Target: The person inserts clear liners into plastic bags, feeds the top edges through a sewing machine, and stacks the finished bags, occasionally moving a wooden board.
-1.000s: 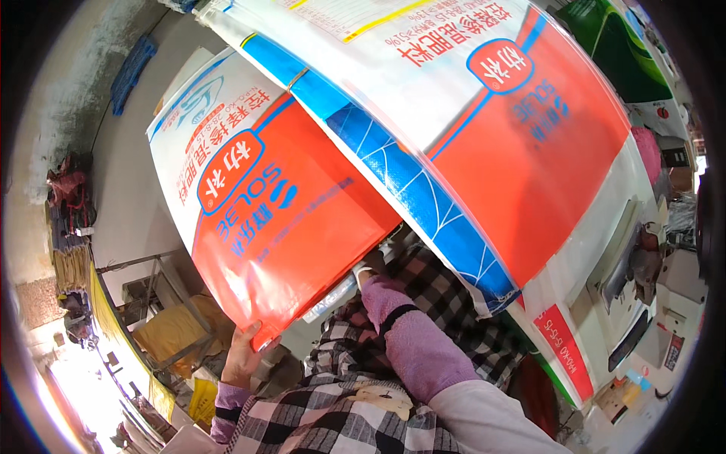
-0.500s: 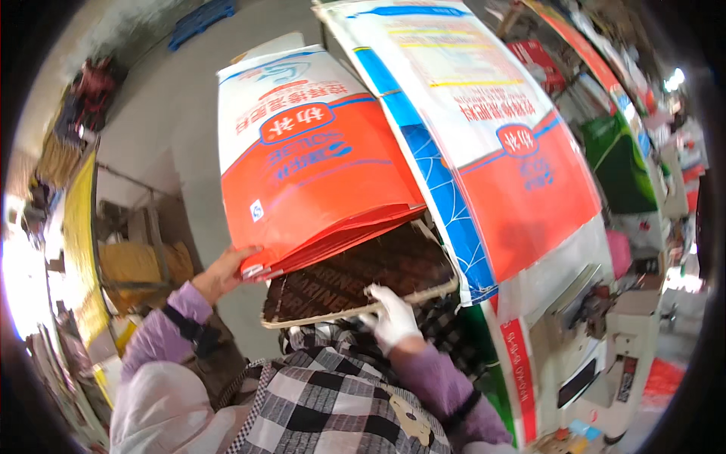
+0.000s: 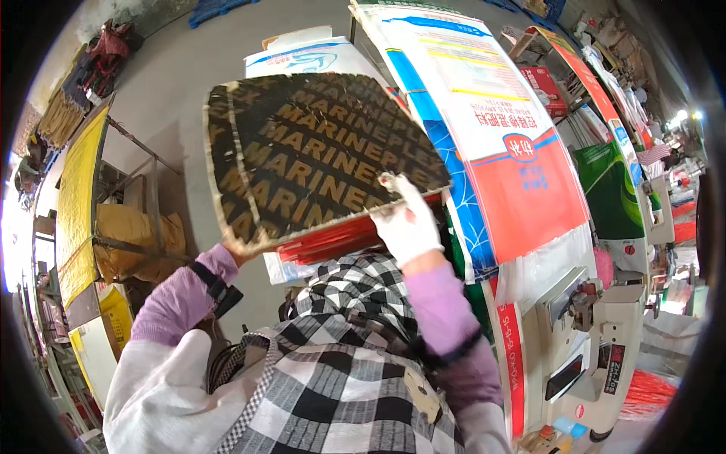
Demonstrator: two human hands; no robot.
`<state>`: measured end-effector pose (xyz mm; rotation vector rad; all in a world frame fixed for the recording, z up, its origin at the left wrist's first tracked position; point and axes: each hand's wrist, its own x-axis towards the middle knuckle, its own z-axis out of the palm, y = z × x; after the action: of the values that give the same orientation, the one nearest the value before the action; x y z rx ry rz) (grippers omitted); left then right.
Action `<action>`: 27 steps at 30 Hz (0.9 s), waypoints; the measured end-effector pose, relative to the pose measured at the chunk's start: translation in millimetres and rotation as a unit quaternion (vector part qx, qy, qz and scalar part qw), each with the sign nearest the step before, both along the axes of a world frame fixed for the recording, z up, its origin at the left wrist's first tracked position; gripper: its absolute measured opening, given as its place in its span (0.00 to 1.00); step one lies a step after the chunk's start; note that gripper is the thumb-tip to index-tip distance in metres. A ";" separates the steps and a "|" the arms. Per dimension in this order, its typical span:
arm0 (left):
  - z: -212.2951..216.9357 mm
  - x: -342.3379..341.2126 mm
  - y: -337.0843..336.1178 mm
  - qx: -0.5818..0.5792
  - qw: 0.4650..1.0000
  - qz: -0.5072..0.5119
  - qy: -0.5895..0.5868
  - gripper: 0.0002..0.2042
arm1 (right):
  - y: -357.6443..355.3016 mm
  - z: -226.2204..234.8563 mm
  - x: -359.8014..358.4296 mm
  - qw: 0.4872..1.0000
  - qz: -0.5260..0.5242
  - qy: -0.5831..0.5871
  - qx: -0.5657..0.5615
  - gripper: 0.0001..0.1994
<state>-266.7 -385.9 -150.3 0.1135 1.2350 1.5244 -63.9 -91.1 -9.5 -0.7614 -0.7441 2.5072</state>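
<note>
A dark plywood board point(image 3: 325, 144) with light printing and worn pale edges is tilted up over a stack of red and white sacks point(image 3: 336, 240). My right hand point(image 3: 408, 225), in a white glove, grips the board's near right edge, fingers on the upper face. At the near left corner, my bare left hand point(image 3: 240, 253) is closed on the board; most of its fingers are hidden beneath. The sacks' far white end shows beyond the board and their red folded edges show under it, near my checked apron point(image 3: 340, 363).
To the right, another pile of printed sacks point(image 3: 522, 189) lies on a long surface. A beige sewing machine point(image 3: 597, 340) stands at the near right. A yellow-topped metal rack point(image 3: 79, 234) stands at the left, and a blue pallet point(image 3: 219, 10) lies on the floor far off.
The board has come up from beneath the sacks and now covers most of them. My left hand has shifted from the sacks' edge to the board's corner; my right hand has risen with the board.
</note>
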 end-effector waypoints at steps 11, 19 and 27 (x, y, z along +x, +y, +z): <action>-15.3 88.9 -16.7 -0.155 0.871 -0.222 0.410 0.15 | 9.8 -80.9 -22.9 0.997 -0.008 -0.065 -0.042 0.13; -126.2 101.1 70.6 -0.249 0.506 -0.343 0.751 0.28 | 12.8 -83.4 -17.2 0.999 0.002 -0.049 -0.017 0.12; -133.1 83.3 53.8 -0.250 0.739 -0.297 0.550 0.22 | 27.7 -127.2 29.1 0.987 0.010 -0.115 -0.111 0.13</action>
<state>-183.4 -332.1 -283.4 1.0665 2.1980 0.4061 -34.8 -63.4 -136.7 -1.1416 -0.5528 2.5756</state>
